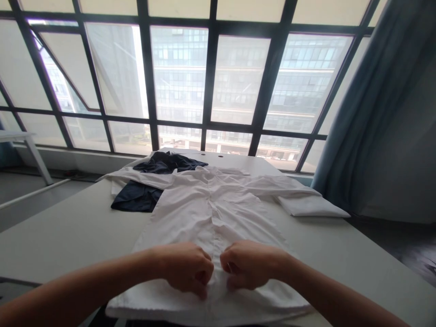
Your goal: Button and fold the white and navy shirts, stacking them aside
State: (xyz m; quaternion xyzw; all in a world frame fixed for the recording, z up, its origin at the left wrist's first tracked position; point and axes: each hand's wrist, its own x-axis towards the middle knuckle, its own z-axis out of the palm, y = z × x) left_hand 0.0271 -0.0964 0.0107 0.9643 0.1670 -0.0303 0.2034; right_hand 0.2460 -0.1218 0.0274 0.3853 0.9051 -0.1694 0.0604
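Lying spread on the table (78, 231), the white shirt (190, 218) extends toward the windows (180, 75), sleeves out to both sides. Your left hand (190, 268) and right hand (250, 265) are curled narrow at its lower front, one each side of the center placket; whether either pinches fabric cannot be determined. Dark cloth (138, 196) lies partly beneath the left-side sleeve.

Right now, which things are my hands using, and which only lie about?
In use:
- spread white long-sleeved cloth shirt
- left hand and right hand, both curled near its hem

Lying about:
- dark navy cloth, partly under one sleeve
- folded white cloth, by the other sleeve
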